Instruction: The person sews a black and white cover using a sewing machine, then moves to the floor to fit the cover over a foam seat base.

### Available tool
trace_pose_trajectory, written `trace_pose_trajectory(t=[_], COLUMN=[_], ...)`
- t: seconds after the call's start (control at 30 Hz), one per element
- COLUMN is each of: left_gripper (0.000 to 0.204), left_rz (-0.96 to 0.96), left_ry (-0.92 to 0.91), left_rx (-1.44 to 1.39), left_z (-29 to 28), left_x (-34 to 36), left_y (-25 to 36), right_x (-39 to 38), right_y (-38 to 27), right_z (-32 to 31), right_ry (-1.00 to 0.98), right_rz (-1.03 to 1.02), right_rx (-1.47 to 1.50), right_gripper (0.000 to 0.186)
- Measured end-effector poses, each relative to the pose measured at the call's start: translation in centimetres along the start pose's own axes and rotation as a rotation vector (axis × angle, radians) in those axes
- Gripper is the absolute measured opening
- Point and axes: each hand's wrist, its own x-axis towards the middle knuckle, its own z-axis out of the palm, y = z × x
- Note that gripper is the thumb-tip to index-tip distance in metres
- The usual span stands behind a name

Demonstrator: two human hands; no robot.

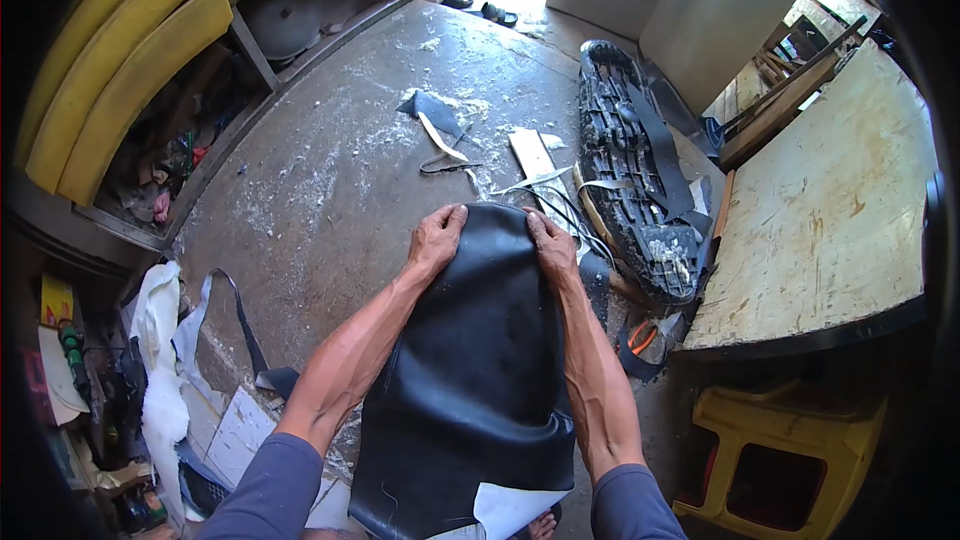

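Note:
A sheet of black leather-like upholstery material (470, 360) hangs between my arms, its white underside turned up at the bottom corner. My left hand (438, 238) is closed on its upper left corner, thumb on top. At the upper right corner my right hand (553, 242) pinches the same sheet. The top edge runs slightly curved between the two hands, and a crease shows at the lower right. Just beyond the hands lie a pale strip (540, 165) and some thin cords on the floor.
A long black seat base (640, 180) lies on the floor at right, beside a pale board (820, 200). Yellow foam pads (150, 100) stand at upper left. Orange-handled scissors or pliers (642, 338) and a yellow plastic stool (790, 450) are at lower right. White foam (160, 370) lies left.

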Motion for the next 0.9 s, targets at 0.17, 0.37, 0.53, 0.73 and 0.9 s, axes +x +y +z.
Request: trace_pose_trajectory(t=[0.17,0.37,0.53,0.73,0.9], left_gripper=[0.068,0.083,0.080,0.087,0.090], left_rz=[0.188,-0.039,-0.064,-0.120,-0.058], left_ry=[0.116,0.007,0.003,-0.006,-0.010], left_rx=[0.271,0.434,0.488,0.519,0.385], left_z=[-0.7,-1.9,-1.5,-2.1,-2.3], left_x=[-2.6,-3.4,-3.9,-4.2,-4.7], left_y=[1.2,-0.2,0.7,0.4,-1.4], right_x=[0.0,-1.5,-0.4,-2.6,-7.1], right_y=[1.0,0.1,-5.8,-5.4,-2.4], right_z=[0.5,1.3,4.9,6.6,3.8], right_ry=[-0.051,0.029,0.208,0.055,0.240], right_rz=[-0.046,-0.035,-0.635,-0.188,-0.038], right_rx=[-0.074,-0.410,-0.804,-0.996,-0.823], right_gripper=[0.045,0.050,0.041,0.055,0.077])
